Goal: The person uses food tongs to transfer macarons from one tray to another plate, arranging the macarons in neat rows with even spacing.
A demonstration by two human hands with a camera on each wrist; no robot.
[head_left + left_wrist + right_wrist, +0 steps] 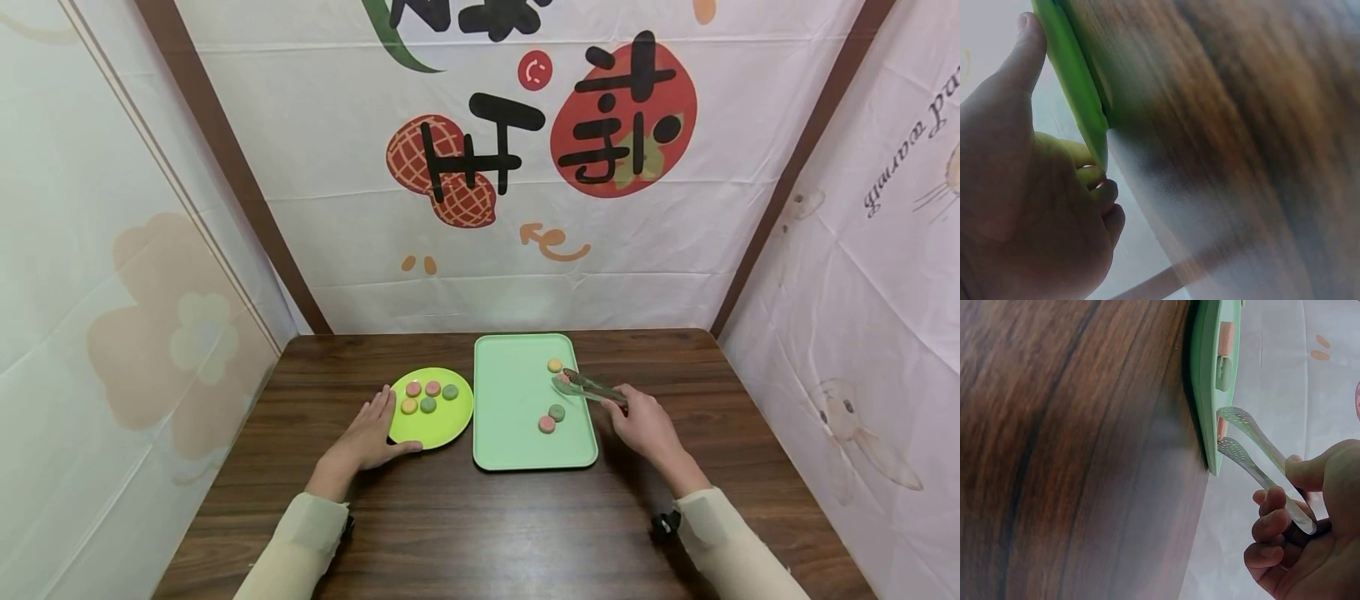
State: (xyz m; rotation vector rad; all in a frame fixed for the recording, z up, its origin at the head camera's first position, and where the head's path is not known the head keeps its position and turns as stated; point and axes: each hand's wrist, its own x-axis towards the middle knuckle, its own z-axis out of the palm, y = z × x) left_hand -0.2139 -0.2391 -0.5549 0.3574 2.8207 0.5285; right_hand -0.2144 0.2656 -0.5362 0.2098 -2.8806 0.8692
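Note:
My left hand [369, 435] rests at the left edge of a yellow-green plate [446, 429], thumb spread along the near rim and fingers along the side. Several pink, green and yellow macarons lie on that plate. In my right hand [647, 423] I hold metal tongs [1250, 464], their perforated tips parted around a pink macaron [563, 378] on the light green tray [510, 442]. A yellow macaron [555, 365] sits just behind it. Closer to me on the tray, a green macaron [557, 412] and a pink macaron [547, 424] lie side by side.
Plate and tray stand close together on a dark wooden table [480, 533]. Printed white cloth [480, 296] hangs behind the table, and more cloth flanks it left and right.

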